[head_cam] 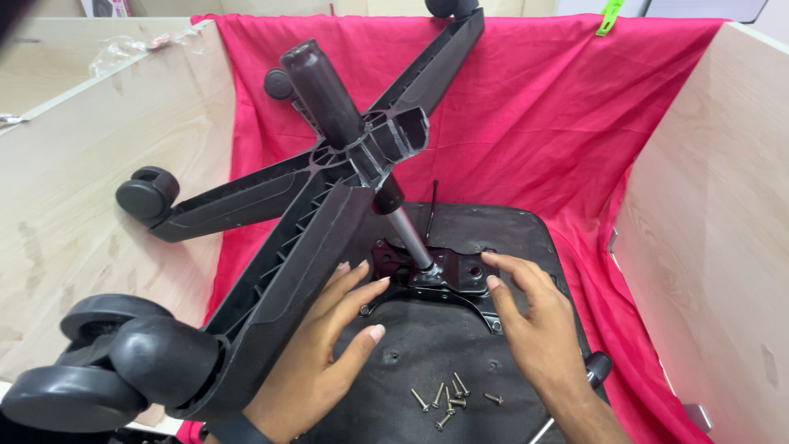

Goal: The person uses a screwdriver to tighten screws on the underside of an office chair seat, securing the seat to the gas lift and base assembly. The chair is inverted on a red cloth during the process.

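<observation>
A black plastic five-armed chair base with twin-wheel castors (271,247) stands upturned on its grey metal gas cylinder (408,237), leaning toward the viewer over the black padded seat underside (427,353). The cylinder enters the black metal mounting plate (448,271). The left hand (329,345) and right hand (534,329) rest flat beside that plate, fingers spread, gripping nothing. The heavy base looks likely to tip. Loose silver screws (448,399) could scatter.

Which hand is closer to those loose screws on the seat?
Right. The right hand lies on the seat bottom just beside the screws, with open space between. The left hand is a bit farther, fingers at the metal plate.
</observation>
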